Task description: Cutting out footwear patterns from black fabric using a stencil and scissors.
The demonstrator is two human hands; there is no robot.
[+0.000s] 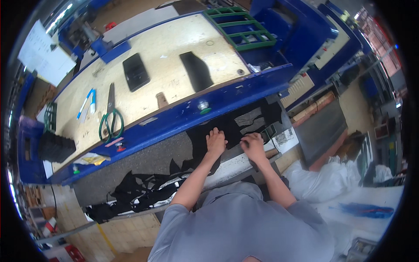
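Black sheet material [229, 126] lies on the grey bed [146, 152] beneath the blue beam [174, 117], and we judge the work on it to be partway along: several shapes are already out of its 2 o'clock end, leaving gaps, while the stretch by our left hand [215, 143] looks whole. Its long axis runs from 8 to 2 o'clock, the gapped end pointing to 2. Our left fingers are loosely spread and laid flat on it, gripping nothing we can see; our right hand [253, 146], at its 5 o'clock edge, has curled fingers, though we cannot tell whether they pinch anything. Torn-looking black scraps [142, 185] trail toward 8 o'clock. On the counter [170, 43], we see a loose black piece [196, 72] at 11 and green-handled scissors [111, 98] near 9.
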